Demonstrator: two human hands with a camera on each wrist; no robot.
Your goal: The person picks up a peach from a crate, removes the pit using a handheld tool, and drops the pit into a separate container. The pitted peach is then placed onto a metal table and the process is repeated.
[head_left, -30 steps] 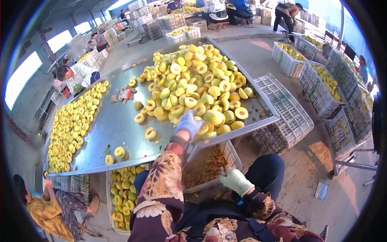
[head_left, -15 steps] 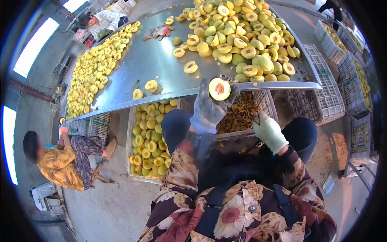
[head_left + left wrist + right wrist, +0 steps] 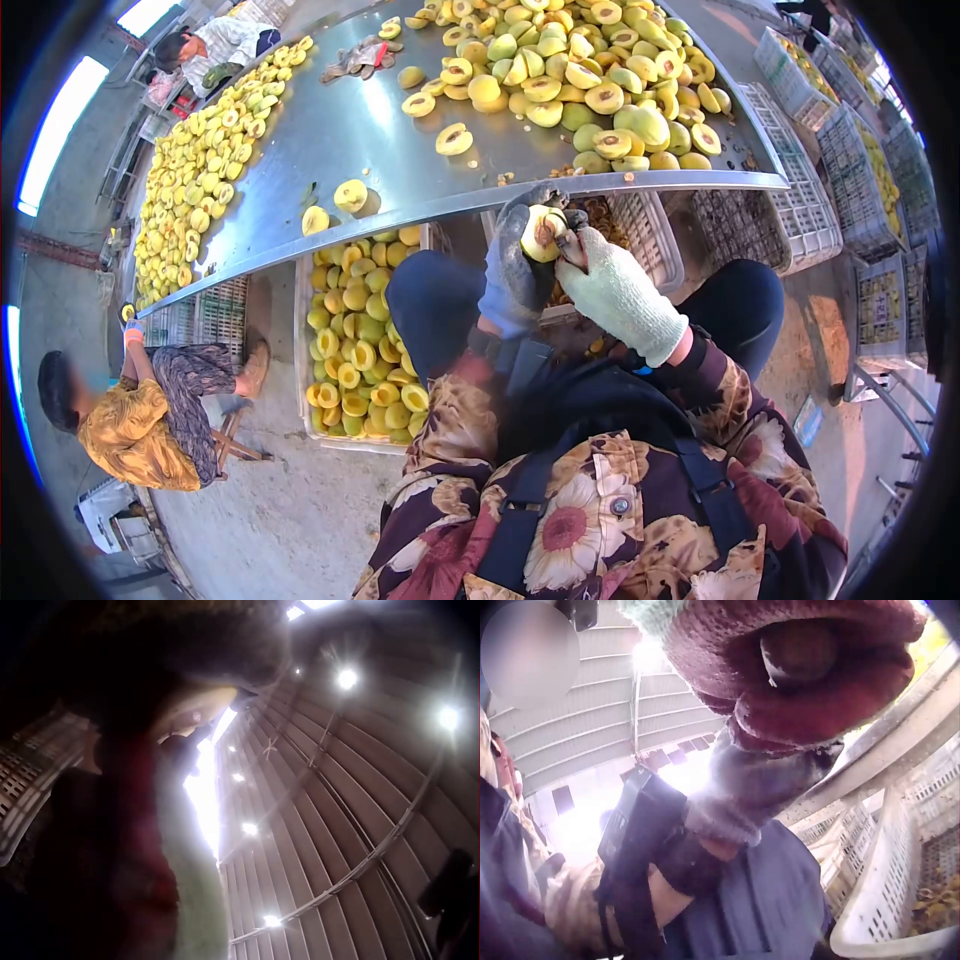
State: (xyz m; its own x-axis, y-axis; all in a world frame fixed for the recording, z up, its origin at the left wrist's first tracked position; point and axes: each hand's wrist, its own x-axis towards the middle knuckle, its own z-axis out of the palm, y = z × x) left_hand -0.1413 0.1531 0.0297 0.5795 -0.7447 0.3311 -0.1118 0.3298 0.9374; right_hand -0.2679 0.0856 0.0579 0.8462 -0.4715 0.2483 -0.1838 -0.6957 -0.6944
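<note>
In the head view my left hand [image 3: 508, 275], in a grey-blue glove, holds a peach half [image 3: 543, 234] just below the table's near edge. The brown centre of its cut face shows. My right hand [image 3: 628, 295], in a pale green glove with a red palm, meets the fruit from the right, fingertips at the cut face. In the right wrist view its curled fingers wrap a small tool, whose rounded handle end [image 3: 799, 652] shows inside the fist; the working end is hidden. The left wrist view catches part of the peach half [image 3: 214, 701] beside the pale green glove.
The metal table [image 3: 330, 160] bears a large pile of peach halves [image 3: 570, 70] and another pile [image 3: 205, 180] at left. Below are a crate of peach halves [image 3: 303, 350] and a crate with brown scraps [image 3: 655, 240]. A person [image 3: 140, 430] sits at left; crates [image 3: 795, 210] stand right.
My left hand has come back from the large pile with a peach half and turned it toward the right. My right hand has moved up from the scrap crate to meet it.
</note>
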